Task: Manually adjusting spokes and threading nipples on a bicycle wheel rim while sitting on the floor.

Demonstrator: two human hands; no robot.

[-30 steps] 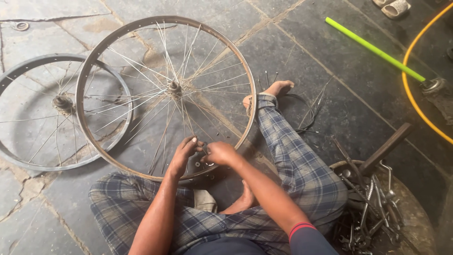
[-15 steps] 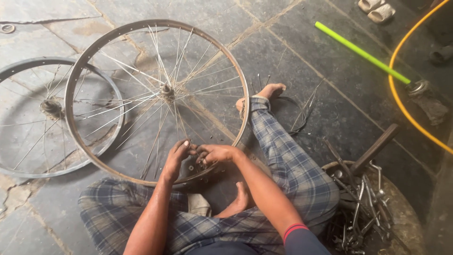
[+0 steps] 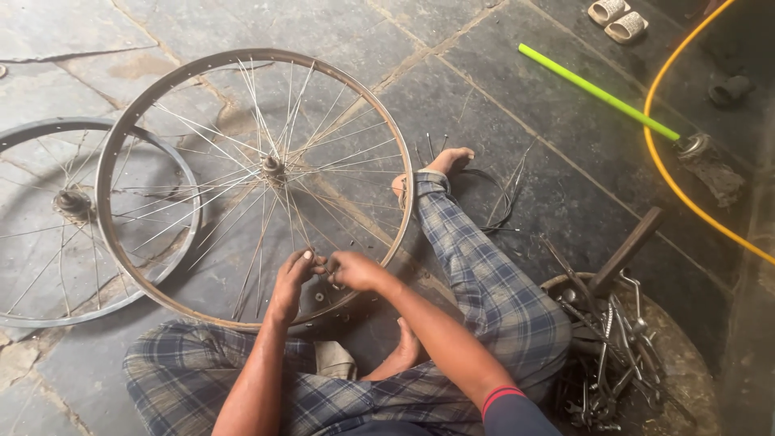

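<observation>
Your left hand [image 3: 292,278] and right hand [image 3: 353,270] meet at the near rim of the spoked bicycle wheel [image 3: 254,182], fingers pinched around a spoke end; what else they hold I cannot tell. Most spokes look laced. A second wheel [image 3: 73,218] lies left; tools [image 3: 613,355] lie to your right.

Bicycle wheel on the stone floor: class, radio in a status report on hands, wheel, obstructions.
Left hand and right hand meet at the near rim. Spoked wheel lies across the lap, overlapping a second wheel. Tool pile sits to the right, apart.
</observation>
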